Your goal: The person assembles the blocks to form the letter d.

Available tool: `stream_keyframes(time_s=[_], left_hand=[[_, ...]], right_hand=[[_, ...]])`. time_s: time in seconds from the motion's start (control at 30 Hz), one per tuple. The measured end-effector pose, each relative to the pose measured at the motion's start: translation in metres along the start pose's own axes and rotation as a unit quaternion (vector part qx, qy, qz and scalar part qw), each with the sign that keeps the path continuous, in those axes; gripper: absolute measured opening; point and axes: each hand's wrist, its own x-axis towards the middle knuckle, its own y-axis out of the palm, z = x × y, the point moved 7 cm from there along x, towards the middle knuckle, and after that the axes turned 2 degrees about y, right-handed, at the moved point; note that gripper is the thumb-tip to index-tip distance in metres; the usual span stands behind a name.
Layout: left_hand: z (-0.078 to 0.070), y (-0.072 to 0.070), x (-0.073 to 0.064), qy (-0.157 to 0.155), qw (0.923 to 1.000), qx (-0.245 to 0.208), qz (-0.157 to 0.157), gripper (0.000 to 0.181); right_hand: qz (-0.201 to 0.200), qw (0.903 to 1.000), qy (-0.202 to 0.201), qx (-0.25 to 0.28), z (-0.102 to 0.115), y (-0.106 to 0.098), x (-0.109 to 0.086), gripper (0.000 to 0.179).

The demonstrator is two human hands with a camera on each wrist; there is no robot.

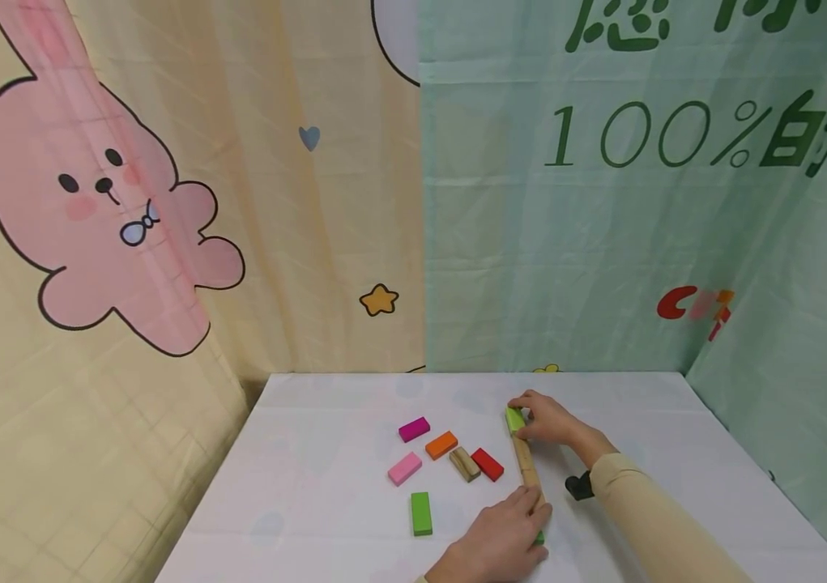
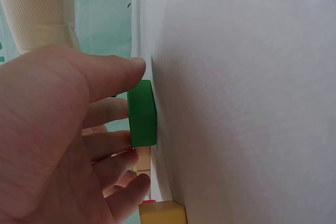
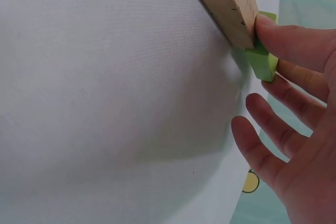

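A narrow row of blocks runs front to back at the right of the table. My right hand (image 1: 547,419) pinches the light green block (image 1: 515,419) at the far end, thumb and fingers on its sides (image 3: 262,61). Plain wooden blocks (image 1: 526,461) make up the middle, and one ends against the light green block in the right wrist view. At the near end, my left hand (image 1: 502,526) holds a darker green block (image 2: 142,114) between thumb and fingers. In the head view that hand covers most of this block and part of the wood.
Left of the row lie loose blocks: magenta (image 1: 414,429), orange (image 1: 441,444), pink (image 1: 404,469), brown wood (image 1: 465,464), red (image 1: 488,464) and green (image 1: 421,514). The white table (image 1: 311,502) meets printed curtains (image 1: 340,243) behind. Something black (image 1: 579,486) shows by the right wrist.
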Motion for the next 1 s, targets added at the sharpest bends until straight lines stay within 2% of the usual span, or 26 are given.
stream_keyframes(time_s=[0.27,0.53,1.0], left_hand=[[-0.0004,0.0006,-0.0003,0.003,1.0,-0.001,-0.001,0.061],[-0.0012,-0.0017,-0.0012,0.002,0.9999,0.009,-0.009,0.061],[-0.0032,-0.0039,-0.0027,0.008,0.9995,0.024,-0.018,0.06]], right_hand=[[0.007,0.9999,0.0,0.012,-0.0038,0.0032,-0.0014,0.049],[-0.007,0.9995,-0.003,0.03,-0.0085,0.0061,0.0004,0.041],[-0.016,0.9988,-0.014,0.044,-0.0096,0.0057,0.0002,0.046]])
